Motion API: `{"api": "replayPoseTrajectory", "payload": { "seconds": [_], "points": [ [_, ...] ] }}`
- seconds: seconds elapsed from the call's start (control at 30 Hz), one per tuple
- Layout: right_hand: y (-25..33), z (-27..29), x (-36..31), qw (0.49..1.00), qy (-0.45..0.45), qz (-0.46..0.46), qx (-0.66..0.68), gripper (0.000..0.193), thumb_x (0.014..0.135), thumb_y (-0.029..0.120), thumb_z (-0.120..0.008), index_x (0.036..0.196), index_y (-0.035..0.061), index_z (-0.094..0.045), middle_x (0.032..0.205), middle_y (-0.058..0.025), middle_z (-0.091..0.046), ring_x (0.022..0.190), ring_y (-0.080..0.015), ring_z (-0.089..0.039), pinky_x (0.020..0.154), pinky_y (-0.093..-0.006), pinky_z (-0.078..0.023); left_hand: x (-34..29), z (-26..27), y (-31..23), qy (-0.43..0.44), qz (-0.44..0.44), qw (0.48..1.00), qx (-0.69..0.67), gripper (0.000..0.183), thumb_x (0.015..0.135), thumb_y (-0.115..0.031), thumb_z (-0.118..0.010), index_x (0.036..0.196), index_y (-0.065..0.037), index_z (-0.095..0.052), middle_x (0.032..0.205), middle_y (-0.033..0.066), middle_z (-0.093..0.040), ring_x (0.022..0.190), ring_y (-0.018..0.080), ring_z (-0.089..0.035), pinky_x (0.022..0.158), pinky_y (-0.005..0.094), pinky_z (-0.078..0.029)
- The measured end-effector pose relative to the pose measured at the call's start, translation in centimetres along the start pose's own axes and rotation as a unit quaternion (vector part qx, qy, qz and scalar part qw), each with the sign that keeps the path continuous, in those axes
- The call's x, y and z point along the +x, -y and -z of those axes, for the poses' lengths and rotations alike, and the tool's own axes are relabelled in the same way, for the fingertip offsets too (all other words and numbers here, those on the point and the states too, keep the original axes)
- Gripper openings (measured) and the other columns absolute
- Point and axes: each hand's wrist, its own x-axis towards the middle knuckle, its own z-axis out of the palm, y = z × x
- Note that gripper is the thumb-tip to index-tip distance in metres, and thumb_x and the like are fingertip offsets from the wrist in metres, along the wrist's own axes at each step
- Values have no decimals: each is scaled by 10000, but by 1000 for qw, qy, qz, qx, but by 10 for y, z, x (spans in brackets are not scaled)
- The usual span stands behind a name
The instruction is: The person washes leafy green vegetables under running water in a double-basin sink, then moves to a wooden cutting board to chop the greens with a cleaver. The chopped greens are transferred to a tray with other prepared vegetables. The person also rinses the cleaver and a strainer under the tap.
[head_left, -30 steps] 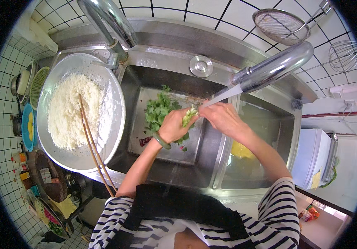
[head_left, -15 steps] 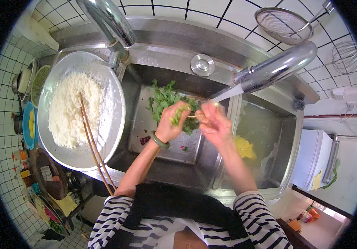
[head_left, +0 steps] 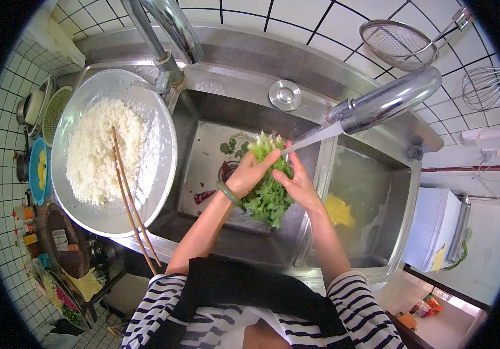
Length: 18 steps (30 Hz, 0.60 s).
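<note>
Leafy greens (head_left: 268,189) clasped between left hand (head_left: 249,174) and right hand (head_left: 297,185), over sink (head_left: 203,134)

Steel double sink (head_left: 296,256) carries everything. Wide metal bowl of white rice (head_left: 102,152) sits on its left rim, wooden chopsticks (head_left: 131,200) across it. Left basin floor: loose green leaves (head_left: 229,148), red scraps (head_left: 203,196). Right basin: yellow sponge (head_left: 340,210). Round steel cap (head_left: 285,95) on back ledge.

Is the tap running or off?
Running: a stream leaves the tap and hits the greens that both hands hold over the sink.
</note>
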Motion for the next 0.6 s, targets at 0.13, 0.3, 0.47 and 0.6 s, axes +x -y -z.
{"api": "replayPoseTrajectory", "payload": {
  "seconds": [0.13, 0.3, 0.47, 0.6],
  "points": [
    [-3, 9, -4, 999, -30, -28, 26, 654, 952, 165, -520, 1459, -62, -174, 1512, -205, -246, 1383, -249, -269, 1110, -321, -250, 15, 3, 14, 11, -104, 971, 217, 430, 938, -356, -588, 1183, -4, -569, 1130, 83, -609, 1021, 159, -552, 882, 309, -436],
    [-4, -5, -5, 991, -127, 24, -31, 592, 972, 161, -473, 1482, 26, -203, 1482, -189, -329, 1377, -248, -295, 1110, -336, -247, 16, -8, 31, 17, -52, 987, 150, 724, 866, -462, -646, 1362, 6, -402, 1312, 142, -512, 1217, 224, -461, 1055, 352, -323],
    [20, 27, 0, 873, -165, 153, -433, 401, 964, 114, -477, 1362, 70, -451, 1303, -210, -520, 1166, -295, -535, 966, -359, -411, 4, -10, 18, 86, 99, 989, 67, 929, 793, -509, -711, 1430, 12, -280, 1364, 181, -454, 1299, 232, -374, 1103, 350, -263],
    [31, 84, 16, 848, -432, 162, -261, 238, 918, 145, -574, 1122, 23, -584, 912, -161, -661, 787, -223, -635, 709, -336, -494, 7, -13, 3, 46, 130, 987, 84, 978, 699, -510, -786, 1304, 128, -358, 1170, 241, -574, 1151, 266, -515, 1037, 374, -363]
  ]
}}
